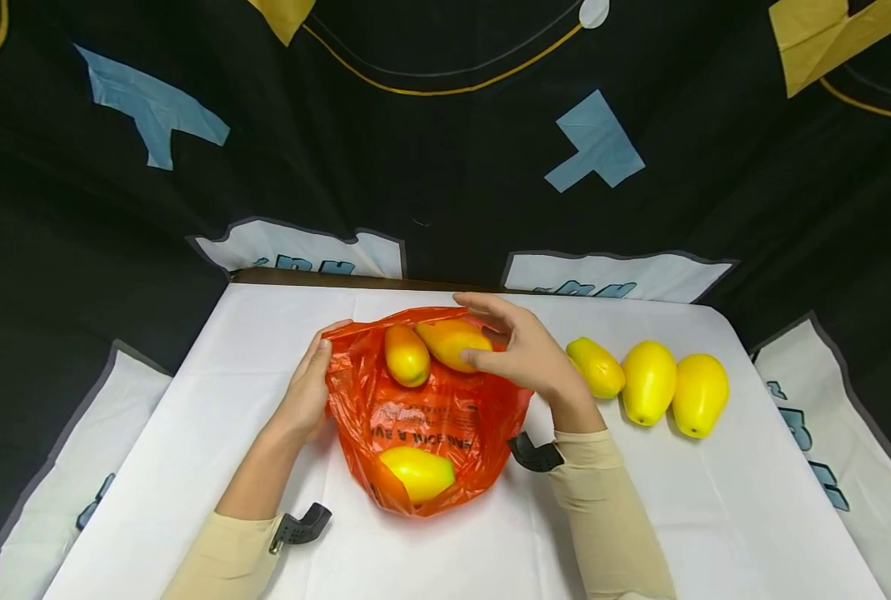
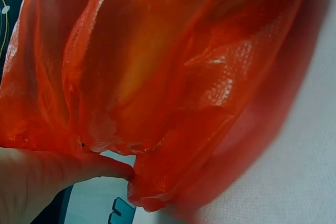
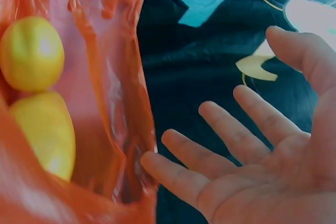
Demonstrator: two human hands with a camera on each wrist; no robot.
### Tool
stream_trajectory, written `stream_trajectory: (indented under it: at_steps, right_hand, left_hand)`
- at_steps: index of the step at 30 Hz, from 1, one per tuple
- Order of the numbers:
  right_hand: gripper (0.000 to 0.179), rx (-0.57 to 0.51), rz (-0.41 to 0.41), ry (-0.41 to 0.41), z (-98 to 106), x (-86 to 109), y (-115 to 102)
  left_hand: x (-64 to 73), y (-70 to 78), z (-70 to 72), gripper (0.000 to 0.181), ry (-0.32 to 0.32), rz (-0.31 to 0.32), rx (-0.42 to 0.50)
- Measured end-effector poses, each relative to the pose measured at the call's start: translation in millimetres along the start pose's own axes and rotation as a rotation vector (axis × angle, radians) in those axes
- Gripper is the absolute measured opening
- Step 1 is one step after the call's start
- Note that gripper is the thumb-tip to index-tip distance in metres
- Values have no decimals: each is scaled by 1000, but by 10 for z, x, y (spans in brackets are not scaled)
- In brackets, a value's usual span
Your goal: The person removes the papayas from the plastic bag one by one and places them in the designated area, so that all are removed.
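A red plastic bag (image 1: 355, 400) lies with its mouth spread on the white table. Inside it are three yellow mango-shaped fruits: one upper left (image 1: 407, 357), one upper right (image 1: 454, 343) and one near the front edge (image 1: 417, 473). My left hand (image 1: 306, 396) grips the bag's left rim, its thumb (image 2: 105, 167) against the film in the left wrist view. Over the bag's right side reaches my right hand (image 1: 522, 346), holding nothing. In the right wrist view its fingers (image 3: 220, 129) are spread, with little or no gap between the smallest fingertip and the bag's edge.
To the right of the bag, three more yellow fruits stand in a row on the table: a left one (image 1: 597, 367), a middle one (image 1: 648, 383) and a right one (image 1: 700, 395). A dark cloth (image 1: 430, 167) with coloured patches hangs behind the white table (image 1: 250, 350).
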State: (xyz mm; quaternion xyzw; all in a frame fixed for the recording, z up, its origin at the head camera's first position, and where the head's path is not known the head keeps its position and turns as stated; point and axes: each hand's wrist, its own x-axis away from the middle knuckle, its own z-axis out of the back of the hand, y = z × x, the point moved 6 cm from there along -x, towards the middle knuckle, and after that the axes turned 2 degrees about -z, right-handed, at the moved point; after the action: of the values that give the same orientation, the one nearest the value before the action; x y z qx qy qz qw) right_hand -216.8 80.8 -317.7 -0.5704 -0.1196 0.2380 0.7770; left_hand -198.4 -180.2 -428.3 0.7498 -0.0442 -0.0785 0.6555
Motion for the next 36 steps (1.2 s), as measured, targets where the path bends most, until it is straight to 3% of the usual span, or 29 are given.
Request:
stream_trajectory:
  at_steps: [4,8,16,20,31,36]
  right_hand:
    - [55,2,82,-80,-160,-114,13]
    - [48,12,110,-142,-306,-243,181]
    - [41,146,22,-188,-542,-511,574]
    - [48,193,-33,-218,-680,-585,731]
    - [70,299,-56,-243,-902,-678,987]
    - [68,344,-101,-239,-893,-644,1044]
  left_hand:
    - [6,-2,-4,54,-1,8,26]
    - [2,3,-26,50,1,2,69]
    - [-16,5,-53,46,11,-24,122]
    - [-11,2,-48,46,6,-34,119]
    - [-6,-28,-34,47,12,-20,136]
    - [-7,-15,-29,47,15,-25,135]
